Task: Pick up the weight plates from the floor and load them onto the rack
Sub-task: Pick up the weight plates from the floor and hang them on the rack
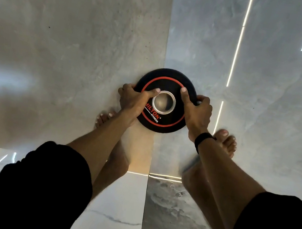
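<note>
Black weight plate (165,100) w/ red ring, white lettering, silver hub, grey marbled floor (78,41), black wristband (203,138)

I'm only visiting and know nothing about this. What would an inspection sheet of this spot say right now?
Surface: glossy grey stone-look tile floor with bright strip-light reflections; a paler marbled tile nearer the person.
Job's things: one black weight plate with a red ring, white lettering and a metal centre hole. The rack is not in view.
Clutter: nothing seen.
Grippers: left hand grips the plate's left edge, right hand grips its right edge, thumbs laid across the top face. Whether the plate is off the floor cannot be told.
Cables: nothing seen.
Surroundings: bare feet close under the plate, dark shorts, and a black wristband on the right wrist.
</note>
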Tool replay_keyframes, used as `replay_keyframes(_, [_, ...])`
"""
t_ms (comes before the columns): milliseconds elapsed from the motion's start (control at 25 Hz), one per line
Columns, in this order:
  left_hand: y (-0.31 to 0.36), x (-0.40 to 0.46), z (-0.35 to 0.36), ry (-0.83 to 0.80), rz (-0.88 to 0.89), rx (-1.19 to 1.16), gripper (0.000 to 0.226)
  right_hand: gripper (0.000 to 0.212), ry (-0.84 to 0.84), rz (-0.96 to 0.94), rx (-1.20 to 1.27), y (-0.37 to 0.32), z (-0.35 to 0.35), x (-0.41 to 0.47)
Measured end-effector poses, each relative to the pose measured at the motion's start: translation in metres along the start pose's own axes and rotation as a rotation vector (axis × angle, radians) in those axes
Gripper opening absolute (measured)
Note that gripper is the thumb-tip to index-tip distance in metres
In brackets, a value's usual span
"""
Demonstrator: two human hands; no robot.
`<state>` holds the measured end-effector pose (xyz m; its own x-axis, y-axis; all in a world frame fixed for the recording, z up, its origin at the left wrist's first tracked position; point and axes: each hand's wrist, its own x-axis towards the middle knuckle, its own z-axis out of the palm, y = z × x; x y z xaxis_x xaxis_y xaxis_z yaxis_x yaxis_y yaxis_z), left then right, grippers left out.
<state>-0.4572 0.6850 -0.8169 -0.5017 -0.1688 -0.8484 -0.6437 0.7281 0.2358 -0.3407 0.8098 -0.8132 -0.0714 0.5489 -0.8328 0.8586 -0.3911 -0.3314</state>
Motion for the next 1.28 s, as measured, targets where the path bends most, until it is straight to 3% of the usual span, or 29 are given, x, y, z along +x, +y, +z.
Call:
replay_keyframes(120, [0.001,-0.014,-0.008,-0.140,-0.044,-0.054,0.053,0.055,-0.043,0.074,0.058,-0.008,-0.014,-0.003])
replay_keyframes(200, [0.008,-0.035,-0.017,-0.175,-0.044,-0.078,0.045,0.055,-0.068,0.089,0.150,-0.013,-0.024,-0.014])
replay_keyframes(360, [0.042,-0.108,-0.053,-0.294,0.046,0.001,0.030,0.083,-0.143,0.103,0.173,-0.024,-0.074,-0.082])
replay_keyframes(440, [0.064,-0.155,-0.080,-0.335,0.088,0.050,0.033,0.097,-0.147,0.098,0.104,-0.031,-0.109,-0.123])
replay_keyframes(520, [0.085,-0.204,-0.111,-0.339,0.118,0.103,0.045,0.097,-0.166,0.042,0.169,-0.043,-0.142,-0.170])
replay_keyframes(680, [0.130,-0.336,-0.181,-0.370,0.234,0.159,0.073,0.059,-0.147,-0.118,0.291,-0.103,-0.220,-0.314])
replay_keyframes(800, [0.166,-0.433,-0.229,-0.358,0.379,0.165,0.063,0.041,-0.109,-0.258,0.413,-0.140,-0.274,-0.407])
replay_keyframes(920, [0.196,-0.509,-0.261,-0.350,0.533,0.172,0.045,0.040,-0.075,-0.376,0.499,-0.164,-0.316,-0.470])
replay_keyframes(1080, [0.239,-0.601,-0.281,-0.306,0.766,0.181,0.053,0.055,-0.001,-0.549,0.550,-0.191,-0.386,-0.531])
replay_keyframes(1280, [0.304,-0.711,-0.269,-0.367,1.078,0.155,0.055,0.042,0.170,-0.755,0.602,-0.225,-0.494,-0.595])
